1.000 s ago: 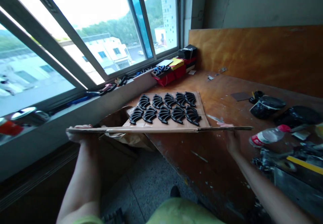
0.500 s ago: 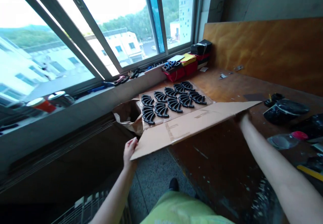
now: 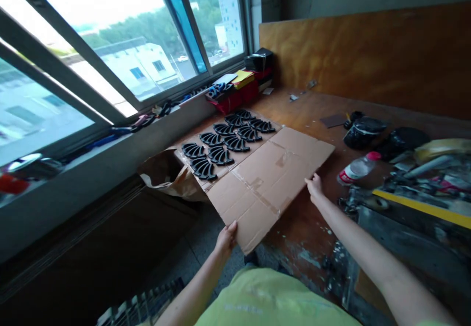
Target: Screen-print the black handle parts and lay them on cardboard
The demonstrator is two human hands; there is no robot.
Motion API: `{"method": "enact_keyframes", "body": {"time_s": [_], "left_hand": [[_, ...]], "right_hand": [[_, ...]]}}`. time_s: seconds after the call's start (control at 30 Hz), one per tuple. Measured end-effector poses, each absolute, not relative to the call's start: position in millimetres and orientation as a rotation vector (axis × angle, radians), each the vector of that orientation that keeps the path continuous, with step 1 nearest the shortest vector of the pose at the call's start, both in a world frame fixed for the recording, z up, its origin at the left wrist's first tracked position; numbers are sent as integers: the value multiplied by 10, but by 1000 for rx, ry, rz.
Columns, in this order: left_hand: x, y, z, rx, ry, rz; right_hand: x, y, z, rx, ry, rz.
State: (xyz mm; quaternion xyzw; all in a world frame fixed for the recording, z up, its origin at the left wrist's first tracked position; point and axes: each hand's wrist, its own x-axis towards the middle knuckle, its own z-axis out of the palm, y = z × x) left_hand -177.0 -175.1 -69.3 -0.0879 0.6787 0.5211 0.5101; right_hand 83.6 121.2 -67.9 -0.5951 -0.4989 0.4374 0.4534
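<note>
A wide sheet of brown cardboard lies over the table's near left corner, its front part reaching past the edge. My left hand grips its front left edge, thumb on top and fingers underneath. At the front right edge my right hand pinches the same sheet, its fingers partly hidden below. On the far half of the cardboard, several black fan-shaped ribbed pieces sit in rows. Strips of clear tape run across the creased near half, which is bare.
A clear bottle with a red cap stands on the brown table at right, near black wrapped bundles and a yellow strip. Red boxes stand by the window. A paper-lined opening is at left.
The near half of the cardboard has come down from a raised tilt to nearly flat. My right hand has moved closer to my body along its edge. The view has turned right.
</note>
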Motion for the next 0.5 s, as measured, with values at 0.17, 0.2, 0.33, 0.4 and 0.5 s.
{"method": "enact_keyframes", "body": {"time_s": [0.17, 0.2, 0.33, 0.4, 0.5], "left_hand": [[-1292, -1593, -846, -205, 1558, 1162], [-1197, -1573, -865, -201, 1557, 1147], [-880, -1553, -926, -161, 1572, 1097], [-756, -1570, -944, -140, 1590, 1080], [-594, -1619, -948, -126, 1591, 1068]], "right_hand": [[934, 810, -850, -1552, -1198, 1207], [981, 745, -843, -1531, -1209, 1235], [1221, 488, -725, -1412, -1261, 1316], [1340, 358, -640, -1376, -1264, 1331], [1499, 183, -516, -1346, -1247, 1352]]}}
